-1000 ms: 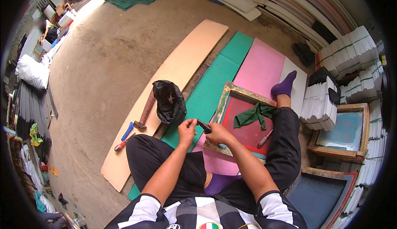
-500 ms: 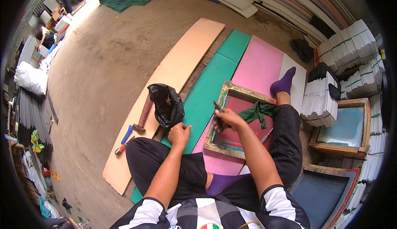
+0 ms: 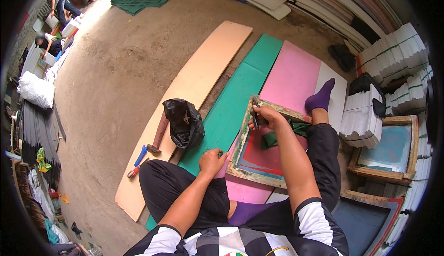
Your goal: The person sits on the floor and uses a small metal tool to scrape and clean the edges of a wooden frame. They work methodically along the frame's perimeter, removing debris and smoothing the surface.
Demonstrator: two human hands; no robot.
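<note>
1. Head view: our right hand (image 3: pixel 266 116) grips a dark tool (image 3: pixel 255 117) at the far corner of the wooden frame (image 3: pixel 252 176), which lies between our legs on the pink mat (image 3: pixel 291 78).
2. Our left hand (image 3: pixel 212 160), loosely curled and holding nothing we can see, rests at the frame's near left corner.
3. Risk, as we judge it: pressing hard at one corner could make the tool slip and gouge the red mesh (image 3: pixel 254 152).

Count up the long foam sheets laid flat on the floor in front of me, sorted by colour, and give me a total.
Tan sheet: 1
Green sheet: 1
Pink sheet: 1
White sheet: 1
Total: 4 sheets, side by side. The stacks along the walls are not counted.
</note>
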